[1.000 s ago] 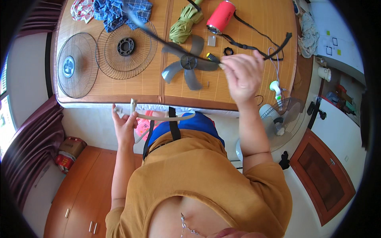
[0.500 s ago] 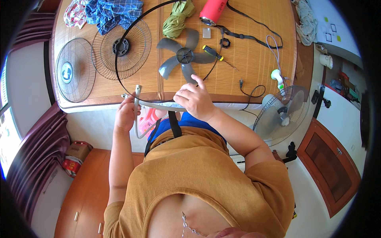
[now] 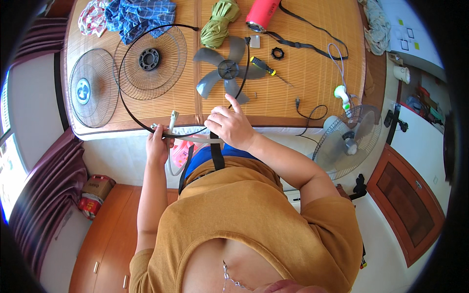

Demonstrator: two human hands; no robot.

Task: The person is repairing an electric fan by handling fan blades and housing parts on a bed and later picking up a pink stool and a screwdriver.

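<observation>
My left hand (image 3: 157,141) grips one end of a grey plastic fan rim band (image 3: 188,139) near its upright white clip, at the front edge of the bamboo mat (image 3: 303,93). My right hand (image 3: 228,126) holds the same band further right. A thin black hoop (image 3: 123,105) arcs up from the hands over the mat, across a wire fan grille with a black hub (image 3: 150,59). A grey fan blade (image 3: 227,69) lies just beyond my right hand, with a yellow-handled screwdriver (image 3: 261,65) and a black nut (image 3: 278,52) next to it.
A second wire grille (image 3: 89,90) lies at the mat's left end. Blue checked cloth (image 3: 139,17), a green folded umbrella (image 3: 218,22) and a red cylinder with a black strap (image 3: 262,13) lie at the back. A standing fan (image 3: 344,141) is on the floor at right.
My right hand came down from above the mat to the grey band at the near edge. The black hoop swung leftward and now loops over the hubbed grille.
</observation>
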